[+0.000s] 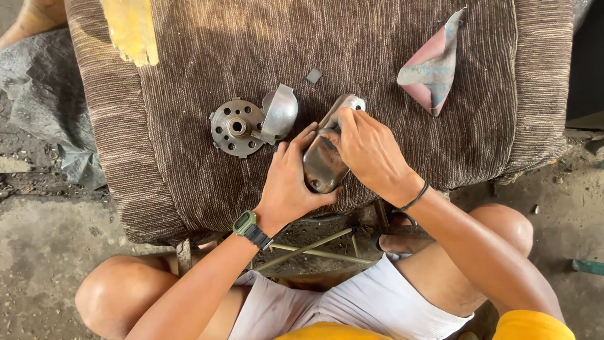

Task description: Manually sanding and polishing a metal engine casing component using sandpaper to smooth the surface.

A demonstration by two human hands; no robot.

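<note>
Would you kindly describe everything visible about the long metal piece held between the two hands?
The long metal piece is an elongated, rounded cover of dull grey-brown metal, tarnished yet faintly shiny. It lies slanted on the brown ribbed cushion, its far end brighter and silvery. The left hand grips its near end from the side; the right hand presses on its upper part, fingers hiding the middle.

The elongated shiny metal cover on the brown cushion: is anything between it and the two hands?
Nothing visible is. The left hand grips the near end of the elongated shiny metal cover, and the right hand presses on its top. The round perforated metal disc and folded sandpaper lie apart.
</note>
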